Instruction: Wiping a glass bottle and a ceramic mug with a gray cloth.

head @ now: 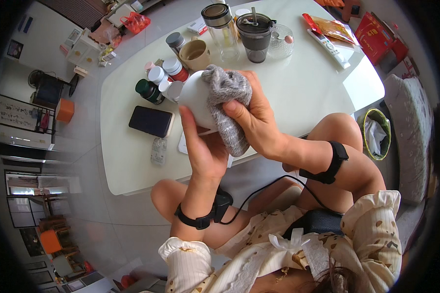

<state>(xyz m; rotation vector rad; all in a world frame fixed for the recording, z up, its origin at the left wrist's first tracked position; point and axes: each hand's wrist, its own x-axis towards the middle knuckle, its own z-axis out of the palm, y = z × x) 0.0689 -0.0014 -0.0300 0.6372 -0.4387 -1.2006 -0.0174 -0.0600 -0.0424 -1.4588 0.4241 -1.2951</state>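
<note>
My left hand (207,146) grips a rounded white object (196,99) from below and the left, its thumb along the side. What kind of object it is, I cannot tell. A grey fluffy cloth (229,106) is bunched in my right hand (258,113) and pressed against the object's right side. Both are held above the near part of a pale glossy table (297,95). Just beyond the object stand white-lidded bottles (173,67) and a beige mug (196,55). Part of a white flat item (182,143) shows behind my left hand.
A phone (151,121), a clear plastic packet (158,151) and a green-capped bottle (149,91) are on the left. Farther back stand a glass bottle (223,36), a lidded tumbler (256,38) and a glass bowl (283,44). A remote control (328,48) lies right; a bin (376,135) stands beyond the edge.
</note>
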